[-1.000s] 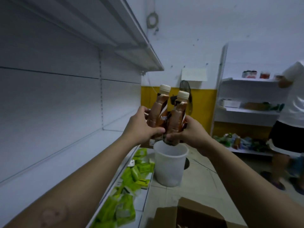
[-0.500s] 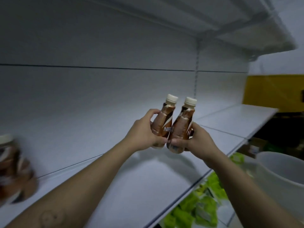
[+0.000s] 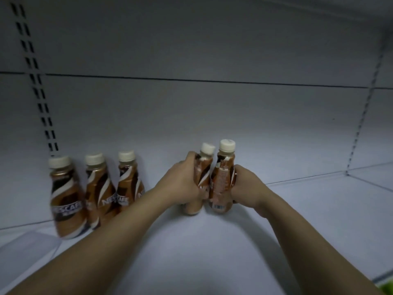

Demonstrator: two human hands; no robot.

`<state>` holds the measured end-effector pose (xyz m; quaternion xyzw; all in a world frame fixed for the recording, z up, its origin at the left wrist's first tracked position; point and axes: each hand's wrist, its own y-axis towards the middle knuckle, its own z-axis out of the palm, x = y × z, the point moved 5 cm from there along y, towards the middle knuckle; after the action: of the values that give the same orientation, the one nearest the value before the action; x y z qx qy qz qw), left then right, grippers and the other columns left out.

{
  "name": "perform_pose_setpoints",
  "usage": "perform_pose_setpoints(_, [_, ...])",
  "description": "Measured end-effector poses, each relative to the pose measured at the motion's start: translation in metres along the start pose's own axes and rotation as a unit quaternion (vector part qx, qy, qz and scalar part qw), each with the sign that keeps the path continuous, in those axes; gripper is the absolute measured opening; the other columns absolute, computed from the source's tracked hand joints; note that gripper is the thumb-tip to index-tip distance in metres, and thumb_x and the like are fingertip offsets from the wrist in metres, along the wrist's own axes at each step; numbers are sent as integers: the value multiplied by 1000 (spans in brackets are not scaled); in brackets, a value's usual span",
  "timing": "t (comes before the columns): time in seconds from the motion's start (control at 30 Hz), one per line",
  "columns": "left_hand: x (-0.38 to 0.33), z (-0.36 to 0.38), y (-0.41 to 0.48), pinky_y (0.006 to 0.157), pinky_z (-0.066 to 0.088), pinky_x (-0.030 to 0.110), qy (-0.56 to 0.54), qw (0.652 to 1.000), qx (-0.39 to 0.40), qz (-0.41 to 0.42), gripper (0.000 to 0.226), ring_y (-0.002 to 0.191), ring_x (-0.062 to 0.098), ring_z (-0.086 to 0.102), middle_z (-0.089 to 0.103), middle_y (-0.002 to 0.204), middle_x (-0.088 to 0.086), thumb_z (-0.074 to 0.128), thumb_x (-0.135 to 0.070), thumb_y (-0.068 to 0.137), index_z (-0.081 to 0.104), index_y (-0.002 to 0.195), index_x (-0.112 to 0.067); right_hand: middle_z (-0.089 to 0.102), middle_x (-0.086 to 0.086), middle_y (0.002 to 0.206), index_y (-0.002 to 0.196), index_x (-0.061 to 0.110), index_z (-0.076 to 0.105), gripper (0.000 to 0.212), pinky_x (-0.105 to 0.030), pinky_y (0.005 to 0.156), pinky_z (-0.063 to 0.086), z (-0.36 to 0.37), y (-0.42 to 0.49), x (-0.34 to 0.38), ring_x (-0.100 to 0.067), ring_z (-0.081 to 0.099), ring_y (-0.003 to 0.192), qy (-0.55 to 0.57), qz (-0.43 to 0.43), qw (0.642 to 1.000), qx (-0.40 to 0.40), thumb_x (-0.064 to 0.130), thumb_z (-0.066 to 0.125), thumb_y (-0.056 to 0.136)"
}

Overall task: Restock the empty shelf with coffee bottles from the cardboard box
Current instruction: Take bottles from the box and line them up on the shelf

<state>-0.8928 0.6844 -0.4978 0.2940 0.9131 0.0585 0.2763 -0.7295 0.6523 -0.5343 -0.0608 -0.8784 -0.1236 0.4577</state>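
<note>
My left hand (image 3: 184, 182) grips a brown coffee bottle with a cream cap (image 3: 202, 177). My right hand (image 3: 247, 184) grips a second such bottle (image 3: 222, 182) beside it. Both bottles are upright, side by side and touching, with their bases on or just above the white shelf (image 3: 212, 241), towards its back. Three more coffee bottles (image 3: 100, 192) stand in a row at the left of the shelf, by the back wall. The cardboard box is out of view.
A slotted upright (image 3: 36, 81) runs down the back panel at the left, another (image 3: 365, 96) at the right. A clear plastic divider (image 3: 27, 241) lies at the shelf's left front. Something green (image 3: 385, 291) shows below the shelf's right corner.
My view has swung left onto the shelf. Both hands have carried the two bottles down from mid-air to the shelf surface, right of the standing row.
</note>
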Motion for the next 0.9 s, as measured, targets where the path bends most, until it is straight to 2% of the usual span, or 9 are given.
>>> perform_pose_setpoints(0.07, [6, 0, 5, 76, 50, 34, 13, 1000, 15, -10, 59, 93, 19, 57, 56, 109, 1, 80, -33, 69, 44, 113, -21, 71, 1, 98, 101, 24, 61, 47, -46, 78, 60, 9, 7, 3, -21, 69, 90, -18, -3, 1000, 16, 17, 74, 57])
perform_pose_setpoints(0.13, [8, -2, 9, 72, 46, 31, -2, 999, 32, -18, 48, 91, 18, 55, 56, 108, 2, 76, -36, 74, 47, 109, -19, 73, -2, 97, 99, 23, 65, 46, -47, 78, 61, 14, 9, 6, -23, 70, 90, -15, 2, 999, 41, 10, 74, 55])
perform_pose_setpoints(0.27, [-1, -32, 15, 70, 40, 29, 13, 1000, 23, 8, 52, 89, 19, 52, 56, 105, 1, 75, -34, 78, 47, 118, -16, 73, -8, 102, 106, 16, 63, 53, -49, 81, 60, 23, 13, 10, -26, 70, 94, -35, 23, 992, 122, -6, 79, 60])
perform_pose_setpoints(0.33, [-3, -48, 18, 71, 40, 31, 35, 999, 17, 16, 51, 91, 20, 53, 57, 108, 2, 74, -32, 80, 49, 122, -19, 71, -7, 105, 110, 17, 62, 54, -47, 83, 59, 30, 18, 15, -25, 69, 97, -53, 19, 988, 146, -5, 79, 64])
perform_pose_setpoints(0.47, [3, -60, 18, 73, 45, 34, 129, 991, 9, 26, 39, 91, 23, 56, 62, 108, 5, 73, -32, 81, 58, 114, -17, 72, -8, 107, 115, 17, 60, 58, -48, 84, 59, 45, 26, 24, -26, 71, 97, -43, 23, 984, 169, -1, 82, 64])
perform_pose_setpoints(0.57, [2, -67, 17, 74, 48, 35, 151, 988, -11, 35, 38, 92, 23, 58, 64, 107, 6, 75, -30, 80, 62, 114, -16, 71, -5, 109, 118, 21, 58, 67, -48, 83, 59, 49, 29, 20, -27, 70, 98, -19, 31, 988, 149, 7, 87, 59])
perform_pose_setpoints(0.63, [3, -70, 19, 70, 45, 33, 148, 988, -16, 39, 40, 88, 21, 57, 65, 106, 5, 77, -30, 78, 64, 113, -16, 70, -2, 110, 118, 24, 56, 73, -46, 83, 59, 51, 25, 13, -24, 69, 98, -14, 41, 993, 112, 22, 90, 53])
perform_pose_setpoints(0.73, [4, -73, 21, 67, 45, 32, 149, 988, -32, 34, 48, 87, 23, 59, 64, 103, 4, 81, -39, 72, 63, 111, -15, 66, 5, 104, 115, 24, 53, 71, -37, 84, 56, 50, 9, 5, -15, 65, 93, -84, 51, 995, 35, 42, 89, 57])
perform_pose_setpoints(0.9, [2, -75, 22, 67, 45, 31, 139, 988, -52, 29, 50, 87, 22, 60, 66, 100, 5, 79, -45, 71, 65, 107, -13, 59, 14, 90, 109, 24, 51, 59, -18, 58, 41, 45, -3, 10, -2, 58, 76, -99, 19, 994, -35, 40, 86, 65])
